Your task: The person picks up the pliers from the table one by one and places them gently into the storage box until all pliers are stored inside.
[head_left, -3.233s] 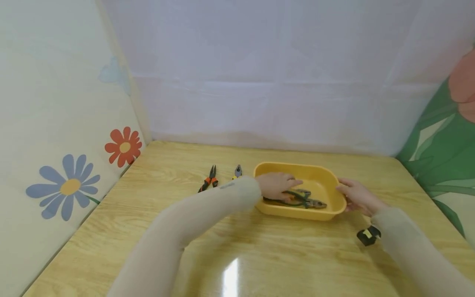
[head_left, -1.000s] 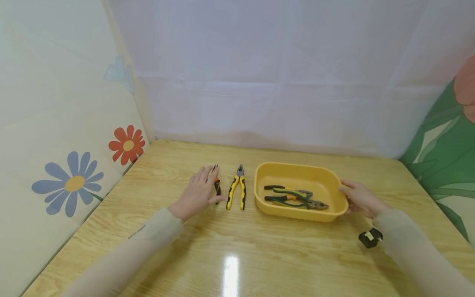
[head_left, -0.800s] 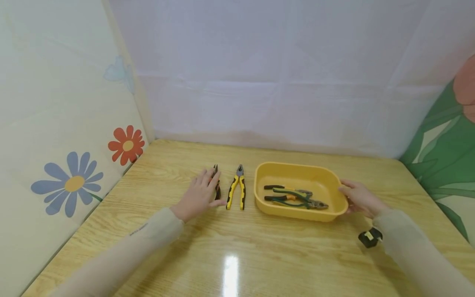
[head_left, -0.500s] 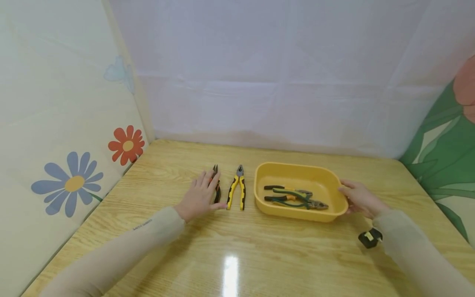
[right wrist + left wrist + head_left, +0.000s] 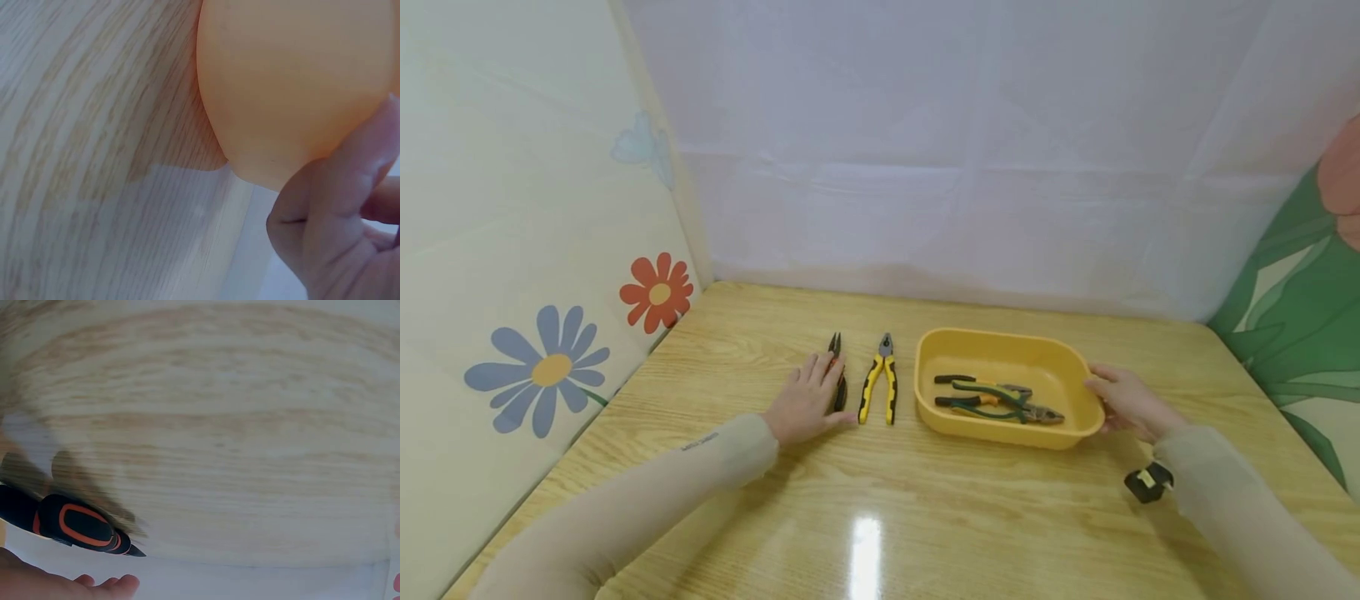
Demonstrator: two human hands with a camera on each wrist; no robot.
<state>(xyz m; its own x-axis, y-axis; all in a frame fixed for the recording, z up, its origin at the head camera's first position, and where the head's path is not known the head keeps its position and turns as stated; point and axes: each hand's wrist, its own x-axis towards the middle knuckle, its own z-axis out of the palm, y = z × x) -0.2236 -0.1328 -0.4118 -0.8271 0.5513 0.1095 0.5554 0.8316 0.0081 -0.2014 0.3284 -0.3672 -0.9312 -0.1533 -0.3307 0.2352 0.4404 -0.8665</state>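
My left hand (image 5: 805,406) lies with fingers extended over the left side of long-nose pliers (image 5: 840,394) with black and orange handles. In the left wrist view, one handle of these long-nose pliers (image 5: 81,525) shows above my fingertips (image 5: 122,586). Just right of my left thumb, yellow and black pliers (image 5: 891,387) lie with handles spread. My right hand (image 5: 1129,402) grips the right end of a yellow plastic basin (image 5: 1000,434); the right wrist view shows the thumb against the basin wall (image 5: 294,81).
Inside the basin are green-handled pliers (image 5: 1000,390) and pliers with black and orange handles (image 5: 958,401), crossing each other. A small black block (image 5: 1148,482) is under my right wrist. A pale cloth wall (image 5: 925,208) stands behind the wooden table (image 5: 962,517).
My left hand has left the basin and moved left to the long-nose pliers, whose handles now look closer together. It then shifted slightly. The right hand stays on the basin.
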